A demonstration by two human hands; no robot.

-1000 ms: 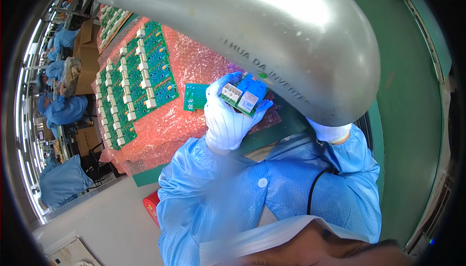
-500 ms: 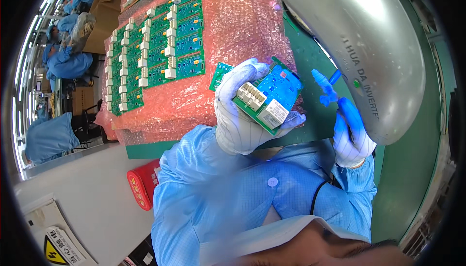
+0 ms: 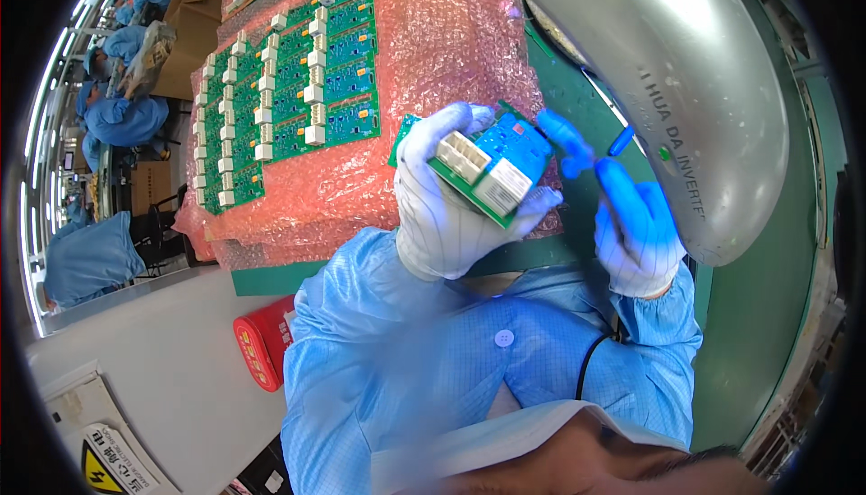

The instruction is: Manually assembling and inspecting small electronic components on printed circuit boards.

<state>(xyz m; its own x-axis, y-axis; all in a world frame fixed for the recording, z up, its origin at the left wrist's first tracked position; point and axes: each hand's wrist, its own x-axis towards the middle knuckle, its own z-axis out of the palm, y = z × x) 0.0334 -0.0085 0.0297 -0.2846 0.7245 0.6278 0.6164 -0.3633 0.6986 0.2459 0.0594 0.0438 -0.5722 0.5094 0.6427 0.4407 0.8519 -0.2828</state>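
Left hand (image 3: 446,202), white knit glove, holds a green circuit board (image 3: 492,166) up at mid-frame, fingers wrapped around its edges, thumb side under the near edge. The board carries white connector blocks and a blue component. Right hand (image 3: 631,224), blue glove, sits just right of the board, finger and thumb pinched on a small blue part (image 3: 621,140) near the board's right edge.

Handling, judged: board looks light, stiff, fragile at the soldered parts; best taken by the bare edges, not the connectors.

Surface: pink bubble wrap (image 3: 451,53) spread over a green bench mat (image 3: 577,98); rows of matching boards (image 3: 289,98) lie far left on it. A large silver duct elbow (image 3: 667,71) hangs on the right. Red canister (image 3: 262,351) near left. Other workers in blue coats (image 3: 126,116) on the far left.
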